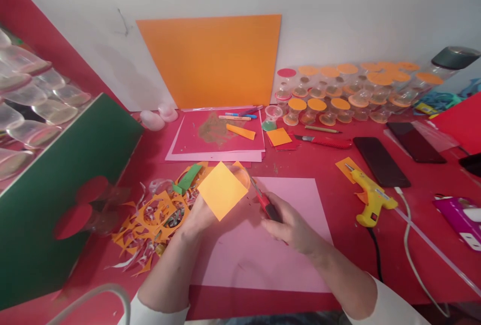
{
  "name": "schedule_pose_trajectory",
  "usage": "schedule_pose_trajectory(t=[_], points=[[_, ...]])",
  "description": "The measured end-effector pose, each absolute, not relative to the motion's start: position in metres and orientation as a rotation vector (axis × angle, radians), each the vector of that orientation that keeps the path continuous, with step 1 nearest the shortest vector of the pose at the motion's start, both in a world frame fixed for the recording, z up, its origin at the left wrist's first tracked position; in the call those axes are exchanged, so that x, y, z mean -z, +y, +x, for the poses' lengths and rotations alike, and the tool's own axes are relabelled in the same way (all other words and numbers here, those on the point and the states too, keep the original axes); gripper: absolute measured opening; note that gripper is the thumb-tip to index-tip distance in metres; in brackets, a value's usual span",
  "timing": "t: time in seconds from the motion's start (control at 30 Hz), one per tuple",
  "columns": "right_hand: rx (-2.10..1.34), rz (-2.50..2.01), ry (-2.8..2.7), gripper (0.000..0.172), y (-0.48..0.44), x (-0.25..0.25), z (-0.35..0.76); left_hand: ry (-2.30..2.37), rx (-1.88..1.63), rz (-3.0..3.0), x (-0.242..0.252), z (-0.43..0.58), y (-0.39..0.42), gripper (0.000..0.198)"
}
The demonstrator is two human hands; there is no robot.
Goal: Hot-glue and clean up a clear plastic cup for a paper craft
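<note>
The red table (345, 224) is being taken up by craft materials. On the left, a green board (101, 149) is being stood at a slant; at the far side, an orange board (221, 61) is being propped against the wall. A pink sheet (263, 265) is being carried at near centre, with orange scraps (160, 204) being heaped to its left. A yellow glue gun (376, 197) is being kept on the right. By the right hand (295, 227), a red-and-black cutting tool (268, 208) is being gripped, fingers closed around its handle. By the left hand (201, 217), an orange square (222, 192) is being held above the pink sheet, near the blade; those fingers are being hidden, so their opening cannot be told.
</note>
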State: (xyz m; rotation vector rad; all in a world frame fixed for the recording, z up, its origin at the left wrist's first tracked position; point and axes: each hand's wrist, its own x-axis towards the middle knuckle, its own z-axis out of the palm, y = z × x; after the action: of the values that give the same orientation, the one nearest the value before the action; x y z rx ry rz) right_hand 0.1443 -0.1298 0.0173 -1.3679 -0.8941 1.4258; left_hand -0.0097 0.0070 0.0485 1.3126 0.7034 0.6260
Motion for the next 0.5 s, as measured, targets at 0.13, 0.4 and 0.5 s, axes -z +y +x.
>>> schedule_pose_trajectory(t=[0.13, 0.4, 0.5], points=[[-1.448, -1.355, -0.889, 0.037, -0.132, -0.014, 0.146, 0.709, -0.624, 1.318, -0.046, -0.012, 0.009, 0.047], [-1.449, -1.342, -0.855, 0.034, -0.131, -0.015, 0.145, 0.643, -0.665, 1.341, -0.035, -0.013, 0.009, 0.048], [-1.419, -1.353, -0.872, 0.028, -0.131, -0.015, 0.145, 0.601, -0.668, 1.266, -0.033, -0.007, 0.003, 0.036]])
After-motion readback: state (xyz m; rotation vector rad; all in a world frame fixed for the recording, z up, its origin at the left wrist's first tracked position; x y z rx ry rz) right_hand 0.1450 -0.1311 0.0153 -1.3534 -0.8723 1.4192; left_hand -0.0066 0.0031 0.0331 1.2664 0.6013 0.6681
